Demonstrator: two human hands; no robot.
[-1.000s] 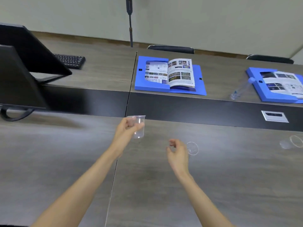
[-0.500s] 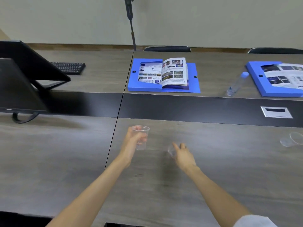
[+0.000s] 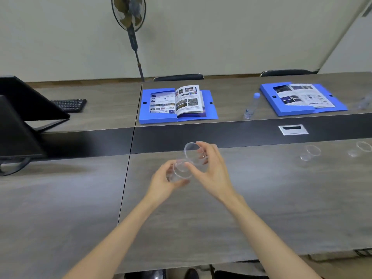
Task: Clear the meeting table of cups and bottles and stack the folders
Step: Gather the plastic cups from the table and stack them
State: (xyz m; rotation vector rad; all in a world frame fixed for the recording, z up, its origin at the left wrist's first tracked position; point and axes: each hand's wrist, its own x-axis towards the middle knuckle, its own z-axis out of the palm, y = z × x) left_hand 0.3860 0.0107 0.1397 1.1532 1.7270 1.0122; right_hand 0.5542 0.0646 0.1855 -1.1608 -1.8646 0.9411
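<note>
My left hand (image 3: 164, 181) grips a clear plastic cup (image 3: 179, 171) above the near table. My right hand (image 3: 212, 171) holds a second clear cup (image 3: 193, 153), tilted, its base touching the first cup's rim. Two more clear cups lie on their sides at the right: one cup (image 3: 310, 153) and another (image 3: 361, 149) near the frame edge. A plastic bottle with a blue cap (image 3: 251, 106) lies on the far table. Two open blue folders with booklets on them rest there too, one folder (image 3: 161, 117) in the middle and one (image 3: 291, 111) at the right.
A black monitor (image 3: 18, 127) stands at the left with a keyboard (image 3: 69, 104) behind it. A black strip with a silver socket plate (image 3: 292, 129) divides the tables. A standing fan (image 3: 128, 15) and two chair backs (image 3: 178, 77) are beyond the far edge.
My right hand has picked the second cup off the table and brought it to the cup in my left hand. The view has tilted up and shifted right.
</note>
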